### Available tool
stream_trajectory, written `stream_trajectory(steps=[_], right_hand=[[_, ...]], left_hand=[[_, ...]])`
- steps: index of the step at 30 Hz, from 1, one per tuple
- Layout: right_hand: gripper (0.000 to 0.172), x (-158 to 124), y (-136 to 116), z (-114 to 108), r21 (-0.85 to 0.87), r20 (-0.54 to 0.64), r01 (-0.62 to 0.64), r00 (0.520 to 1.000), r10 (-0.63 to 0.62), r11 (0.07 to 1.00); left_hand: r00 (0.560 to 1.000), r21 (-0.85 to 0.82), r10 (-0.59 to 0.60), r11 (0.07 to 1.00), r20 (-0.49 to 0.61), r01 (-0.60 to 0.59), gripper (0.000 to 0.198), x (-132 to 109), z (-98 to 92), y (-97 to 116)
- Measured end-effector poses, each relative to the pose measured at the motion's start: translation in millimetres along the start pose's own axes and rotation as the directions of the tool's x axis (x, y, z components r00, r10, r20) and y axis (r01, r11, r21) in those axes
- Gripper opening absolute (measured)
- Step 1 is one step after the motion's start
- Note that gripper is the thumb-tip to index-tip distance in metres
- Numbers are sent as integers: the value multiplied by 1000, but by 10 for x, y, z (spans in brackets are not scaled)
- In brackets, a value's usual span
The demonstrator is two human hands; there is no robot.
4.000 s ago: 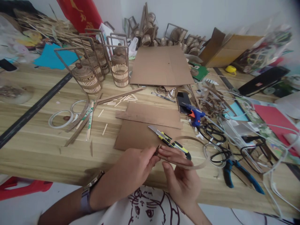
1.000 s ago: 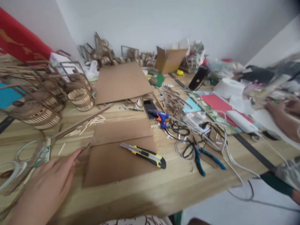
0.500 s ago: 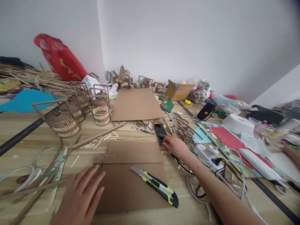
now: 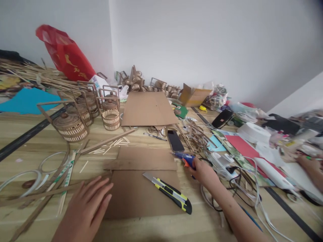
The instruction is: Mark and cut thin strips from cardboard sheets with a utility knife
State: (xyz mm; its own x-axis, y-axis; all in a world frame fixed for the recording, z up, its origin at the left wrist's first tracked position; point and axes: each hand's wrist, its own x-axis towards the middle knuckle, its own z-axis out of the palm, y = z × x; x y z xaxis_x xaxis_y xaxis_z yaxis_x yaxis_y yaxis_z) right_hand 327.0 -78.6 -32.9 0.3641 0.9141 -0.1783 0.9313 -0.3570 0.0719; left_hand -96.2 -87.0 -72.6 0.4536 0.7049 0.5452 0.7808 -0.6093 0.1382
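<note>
My right hand [image 4: 205, 172] is wrapped round a blue glue gun [image 4: 185, 157] with an orange trigger, its nozzle pointing left over the right edge of the folded cardboard [image 4: 146, 158]. My left hand [image 4: 87, 205] has its fingers spread and holds nothing, at the left edge of the cardboard. A yellow and black utility knife [image 4: 169, 192] lies on the cardboard with its blade out, between the hands. Just beyond the glue gun lies a black phone [image 4: 175, 141]. Short pale sticks [image 4: 118, 143] are scattered behind the cardboard.
Small woven baskets [image 4: 70, 127] with tall handles stand at the left. A larger cardboard sheet [image 4: 150, 109] lies at the back. Right of my right hand are a power strip [image 4: 220, 164] and tangled cables. Another person's hand [image 4: 311, 166] is at the far right.
My right hand has moved right and towards me from beside the phone, and the glue gun now shows plainly in its grip. The phone is uncovered. My left hand stays about where it was.
</note>
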Motion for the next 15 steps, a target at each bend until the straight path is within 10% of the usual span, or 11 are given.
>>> stream_trajectory(steps=[7, 15], right_hand=[[20, -150, 43, -113, 3, 62, -10, 998, 10, 1000], [39, 846, -422, -373, 73, 10, -86, 996, 86, 994]], left_hand=[[998, -56, 37, 998, 44, -35, 39, -26, 36, -5], [998, -12, 62, 998, 7, -61, 38, 20, -78, 94]])
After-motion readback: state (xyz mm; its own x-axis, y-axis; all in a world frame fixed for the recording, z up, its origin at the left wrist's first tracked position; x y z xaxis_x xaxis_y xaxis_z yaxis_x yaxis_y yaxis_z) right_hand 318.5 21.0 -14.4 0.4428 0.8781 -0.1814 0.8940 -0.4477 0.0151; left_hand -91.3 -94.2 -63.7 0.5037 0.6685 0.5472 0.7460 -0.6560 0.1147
